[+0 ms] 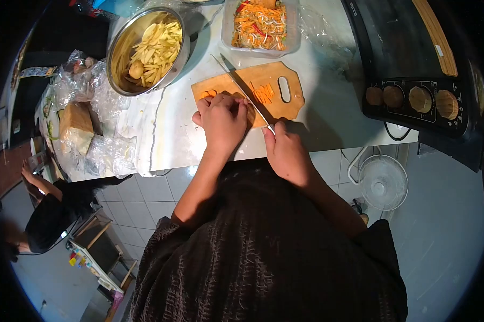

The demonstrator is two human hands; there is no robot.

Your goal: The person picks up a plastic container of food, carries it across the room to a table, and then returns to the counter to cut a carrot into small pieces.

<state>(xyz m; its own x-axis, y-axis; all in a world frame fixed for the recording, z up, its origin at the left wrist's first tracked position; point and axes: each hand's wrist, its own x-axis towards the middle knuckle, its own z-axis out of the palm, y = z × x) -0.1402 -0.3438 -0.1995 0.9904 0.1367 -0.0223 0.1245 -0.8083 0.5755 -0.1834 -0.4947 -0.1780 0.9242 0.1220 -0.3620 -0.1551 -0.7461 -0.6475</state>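
A wooden cutting board (279, 110) with an oval handle hole lies near the counter's front edge. My right hand (286, 146) is closed round the handle of a long knife (250, 100), whose blade crosses the board diagonally. To the left of the blade my left hand (224, 119) rests on the board with bent fingers, pressed on carrot that they mostly cover. Orange slices (208, 94) show beyond these fingers. On the blade's right side lie thin carrot strips (263, 93).
A steel bowl (113, 59) of pale yellow strips stands at the back left, a plastic tub (227, 45) of shredded vegetables behind the board. Plastic bags (113, 153) and a brown block (75, 126) lie left. A stove (413, 102) is right, a fan (382, 182) below. Another person (46, 220) is at far left.
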